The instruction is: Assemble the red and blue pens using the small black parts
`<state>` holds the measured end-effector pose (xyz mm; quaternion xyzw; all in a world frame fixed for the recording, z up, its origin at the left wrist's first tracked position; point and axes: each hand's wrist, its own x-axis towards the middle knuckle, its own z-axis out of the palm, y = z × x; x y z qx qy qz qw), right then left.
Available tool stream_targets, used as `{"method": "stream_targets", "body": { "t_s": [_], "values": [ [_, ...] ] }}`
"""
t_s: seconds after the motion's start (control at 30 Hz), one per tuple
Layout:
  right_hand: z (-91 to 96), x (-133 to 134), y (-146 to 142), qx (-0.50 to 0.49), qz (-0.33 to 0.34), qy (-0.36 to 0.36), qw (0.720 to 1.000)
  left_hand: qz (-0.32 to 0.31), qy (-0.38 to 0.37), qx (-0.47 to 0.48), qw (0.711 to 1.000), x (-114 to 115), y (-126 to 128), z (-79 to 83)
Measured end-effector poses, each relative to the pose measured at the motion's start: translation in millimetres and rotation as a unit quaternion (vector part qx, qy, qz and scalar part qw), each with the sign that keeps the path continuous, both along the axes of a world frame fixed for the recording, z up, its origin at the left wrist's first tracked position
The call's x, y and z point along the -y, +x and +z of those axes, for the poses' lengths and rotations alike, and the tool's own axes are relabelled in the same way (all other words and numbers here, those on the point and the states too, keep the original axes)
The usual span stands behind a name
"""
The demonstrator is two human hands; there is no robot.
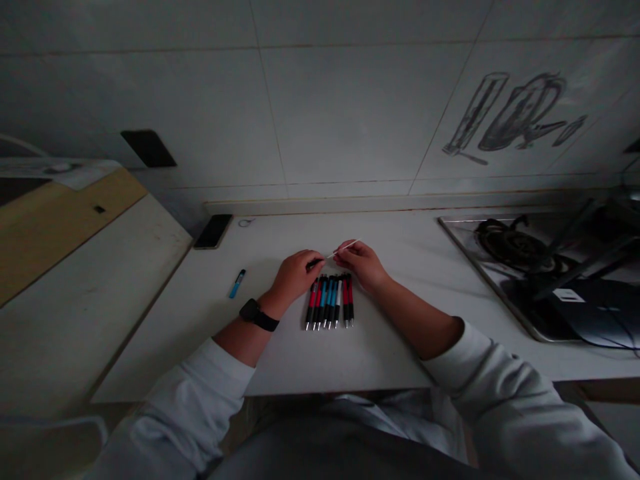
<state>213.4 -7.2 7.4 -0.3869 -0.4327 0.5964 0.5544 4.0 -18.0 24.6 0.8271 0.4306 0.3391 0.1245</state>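
Note:
My left hand (296, 273) is closed on a dark pen part (315, 264), which looks like a grip section. My right hand (364, 263) pinches a thin white pen refill (352, 244) that slants up to the right. The refill's lower end meets or nearly meets the dark part; I cannot tell whether it is inside. Just below both hands, several click pens (328, 303) in red, blue and white with black grips lie side by side, metal tips toward me. Left of my left wrist lies a separate blue pen barrel (237, 284) with a black end.
A phone (213, 231) and a small wire ring (246, 223) lie at the back left of the white counter (280, 363). On the right, a gas stove (520, 247) carries a dark device (595, 310). A white cabinet panel (90, 287) borders the left side.

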Motion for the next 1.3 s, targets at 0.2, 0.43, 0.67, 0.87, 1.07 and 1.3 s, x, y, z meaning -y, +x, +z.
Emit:
{"method": "stream_targets", "body": {
  "t_s": [0.2,0.43,0.67,0.87,1.07,1.3],
  "values": [
    [-0.3,-28.7,41.3,0.139,-0.088,0.041,0.986,0.009,-0.008,0.007,1.0,-4.0,-5.6,-5.1],
    [-7.8,-49.8,83.2,0.544,-0.156,0.07,0.821,0.008,-0.029,0.014,0.999,-5.6,-5.7,-5.7],
    [-9.2,-53.8,67.9,0.654,-0.147,0.062,0.739,-0.002,-0.021,0.024,1.0,-7.3,-7.1,-8.4],
    [-3.7,-53.3,71.9,0.631,-0.164,0.092,0.753,-0.004,-0.019,0.02,1.0,-8.6,-9.0,-8.1],
    [5.9,-30.0,36.7,0.417,-0.058,0.156,0.894,-0.021,-0.004,0.021,1.0,-5.2,-5.2,-5.2],
    [9.9,0.6,-6.5,0.187,0.135,0.028,0.973,0.007,0.001,0.036,0.999,-2.1,-2.4,-4.5]
  ]
}}
